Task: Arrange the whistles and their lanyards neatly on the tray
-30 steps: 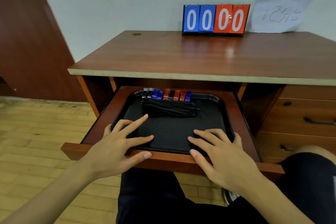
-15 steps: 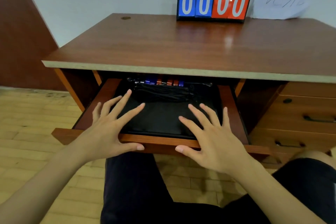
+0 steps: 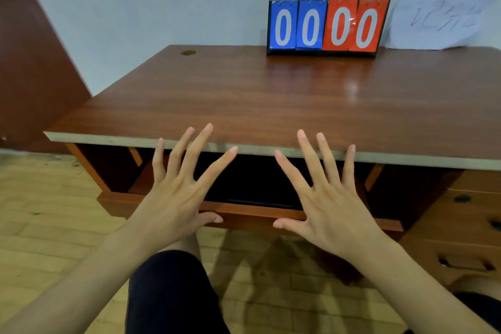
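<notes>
The black tray [image 3: 252, 187] lies in the pull-out drawer [image 3: 244, 211] under the desk top; only a dark strip of it shows. The whistles and their lanyards are hidden beneath the desk top. My left hand [image 3: 176, 192] is spread flat with straight fingers above the drawer's left front, its thumb near the front board. My right hand [image 3: 328, 198] is spread the same way above the drawer's right front. Neither hand holds anything.
A wooden desk [image 3: 271, 106] fills the middle. A blue and red flip scoreboard [image 3: 326, 27] reading 0000 stands at its back by the wall, beside a paper note [image 3: 447, 11]. Side drawers [image 3: 466, 214] sit at the right. My knee [image 3: 168, 279] is below.
The drawer with the tray has slid further in under the desk top, hiding the whistles and lanyards. Both hands have moved forward with it, fingers spread, and the view has tilted up.
</notes>
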